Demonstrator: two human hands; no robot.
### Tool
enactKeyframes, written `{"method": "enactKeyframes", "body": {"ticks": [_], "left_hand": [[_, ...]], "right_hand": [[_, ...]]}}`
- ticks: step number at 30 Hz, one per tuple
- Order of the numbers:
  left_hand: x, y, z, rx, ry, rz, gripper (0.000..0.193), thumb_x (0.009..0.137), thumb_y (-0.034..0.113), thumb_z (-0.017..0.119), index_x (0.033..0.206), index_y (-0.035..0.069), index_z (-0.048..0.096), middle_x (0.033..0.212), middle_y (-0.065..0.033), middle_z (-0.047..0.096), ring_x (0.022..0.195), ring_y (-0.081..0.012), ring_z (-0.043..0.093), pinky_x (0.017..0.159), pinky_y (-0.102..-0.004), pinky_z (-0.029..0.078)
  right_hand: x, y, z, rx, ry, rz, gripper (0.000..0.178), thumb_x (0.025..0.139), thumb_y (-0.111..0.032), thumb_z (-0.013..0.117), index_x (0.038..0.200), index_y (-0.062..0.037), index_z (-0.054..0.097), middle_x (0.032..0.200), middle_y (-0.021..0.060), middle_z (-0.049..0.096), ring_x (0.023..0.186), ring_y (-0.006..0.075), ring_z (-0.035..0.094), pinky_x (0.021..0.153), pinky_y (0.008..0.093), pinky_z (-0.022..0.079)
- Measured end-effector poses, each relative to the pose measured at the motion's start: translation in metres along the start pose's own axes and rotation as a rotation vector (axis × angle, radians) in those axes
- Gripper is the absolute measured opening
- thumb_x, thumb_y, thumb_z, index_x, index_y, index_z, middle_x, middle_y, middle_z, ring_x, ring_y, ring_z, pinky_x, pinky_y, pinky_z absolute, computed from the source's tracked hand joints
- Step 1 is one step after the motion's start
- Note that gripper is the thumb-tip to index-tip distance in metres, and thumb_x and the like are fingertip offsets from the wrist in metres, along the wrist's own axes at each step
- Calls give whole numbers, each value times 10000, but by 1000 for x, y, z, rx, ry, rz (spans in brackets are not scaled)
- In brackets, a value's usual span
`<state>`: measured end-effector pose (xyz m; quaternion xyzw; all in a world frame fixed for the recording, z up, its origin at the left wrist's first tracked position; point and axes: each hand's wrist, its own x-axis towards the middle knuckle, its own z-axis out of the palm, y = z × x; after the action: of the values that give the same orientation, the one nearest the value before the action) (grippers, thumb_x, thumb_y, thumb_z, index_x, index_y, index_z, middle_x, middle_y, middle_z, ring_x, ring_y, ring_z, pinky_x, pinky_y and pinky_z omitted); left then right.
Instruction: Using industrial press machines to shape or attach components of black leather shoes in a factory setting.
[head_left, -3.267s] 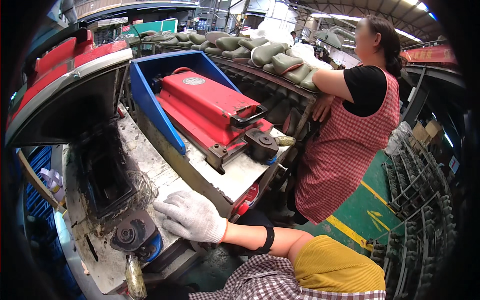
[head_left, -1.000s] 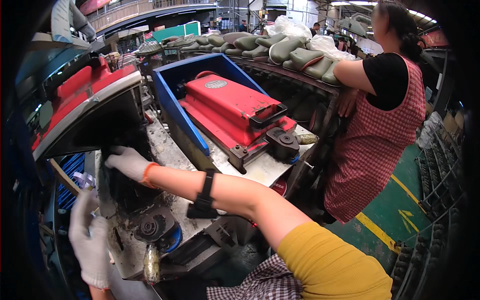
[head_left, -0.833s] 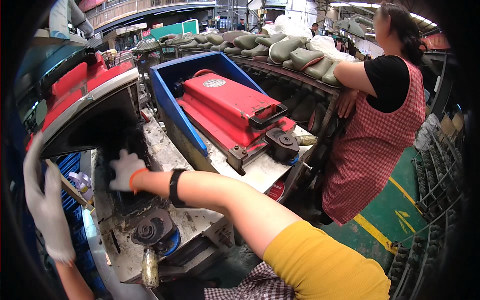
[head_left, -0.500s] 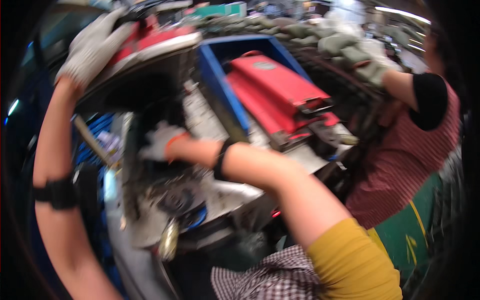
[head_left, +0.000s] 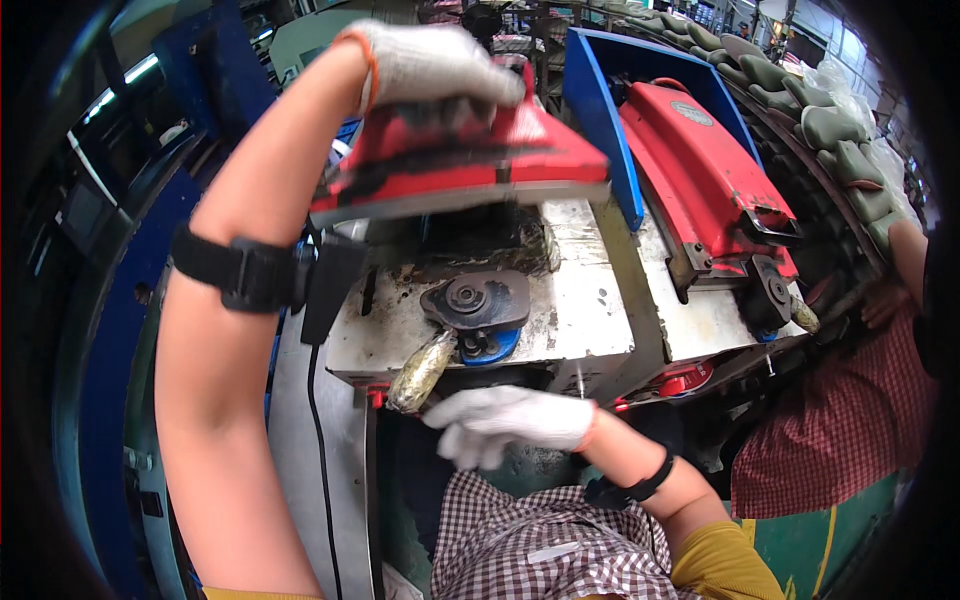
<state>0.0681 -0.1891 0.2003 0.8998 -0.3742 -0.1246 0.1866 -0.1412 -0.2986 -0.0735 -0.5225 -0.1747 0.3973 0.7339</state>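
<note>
My left hand (head_left: 440,68), in a white knit glove, is closed over the top of a red machine cover (head_left: 470,150). The cover is slightly blurred and its lower edge hangs over the white machine top, above a dark recess. What exactly the fingers grip is partly hidden. In front of it sits a dark metal latch plate (head_left: 475,298) on a blue base, with a tape-wrapped lever handle (head_left: 422,372) slanting down toward me. My gloved right hand (head_left: 512,418) hovers just right of and below that handle, fingers loosely extended and holding nothing.
To the right stands a second red machine cover (head_left: 705,165), lowered, inside a blue guard (head_left: 603,120). Grey-green padded pieces (head_left: 845,140) line a rack behind it. A co-worker's checked apron (head_left: 830,420) is at far right. A black cable (head_left: 322,450) hangs beside my left arm.
My left hand has swung the red cover from upper left toward the middle and down. My right hand has come out of the recess toward me. My view has shifted.
</note>
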Motion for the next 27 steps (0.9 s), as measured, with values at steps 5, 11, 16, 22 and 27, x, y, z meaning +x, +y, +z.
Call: {"method": "enactKeyframes", "body": {"ticks": [5,11,16,22,27], "left_hand": [[0,-20,56,-174,-212,-37,400,965,447,686,863,63,735,644,-27,632,565,-114,588,513,-298,455],[-6,-49,111,-285,-271,-119,320,975,370,711,895,63,748,650,-6,634,548,-105,584,530,-280,465],[-9,-48,121,-244,-185,-109,317,936,366,724,869,56,730,644,-5,617,561,-113,570,554,-288,454],[-8,-54,123,-278,-183,-132,316,913,363,730,867,51,731,648,-15,625,566,-114,577,554,-294,446],[-7,-43,123,-208,-147,-114,350,927,402,713,867,58,732,644,-20,629,578,-122,591,571,-308,463]], "right_hand": [[58,41,14,715,-255,-374,721,1045,-400,667,1624,-74,388,1589,140,521,1427,305,548,1130,474,495],[103,49,23,1135,-428,-458,475,1062,-346,646,1470,-119,557,1431,119,641,1352,338,600,1105,526,538],[71,39,21,1093,-287,-325,326,1064,-419,624,1245,-148,633,941,5,645,842,175,626,807,377,553],[-52,5,-1,948,380,-401,294,1046,-444,653,1218,-209,617,817,-65,518,704,103,496,685,303,428],[-204,-25,-44,-335,1102,-684,499,1005,-290,639,1413,-6,601,953,60,694,834,160,694,809,312,568]]}}
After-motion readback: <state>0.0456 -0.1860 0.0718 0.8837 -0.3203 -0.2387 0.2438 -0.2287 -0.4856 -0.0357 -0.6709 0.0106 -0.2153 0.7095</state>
